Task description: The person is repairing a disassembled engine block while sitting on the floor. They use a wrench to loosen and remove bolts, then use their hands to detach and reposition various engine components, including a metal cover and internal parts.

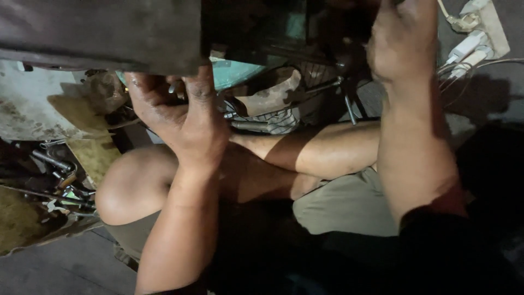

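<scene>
Pressing up against a dark panel (103, 33), left hand (180, 117) steadies its lower edge; grip on it partly hidden. Right hand (404, 41) curls up top, grip unclear. Tools (57, 175) lie beside the knee (134, 188).

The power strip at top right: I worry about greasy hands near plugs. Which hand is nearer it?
Right. The right hand is raised just left of the power strip, not touching it. The left hand is far across the frame, under a dark panel.

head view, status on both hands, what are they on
Left hand pressed up against the dark grey panel's lower edge. Right hand raised at the top, grip hidden. Wire mesh basket beyond the knees.
</scene>
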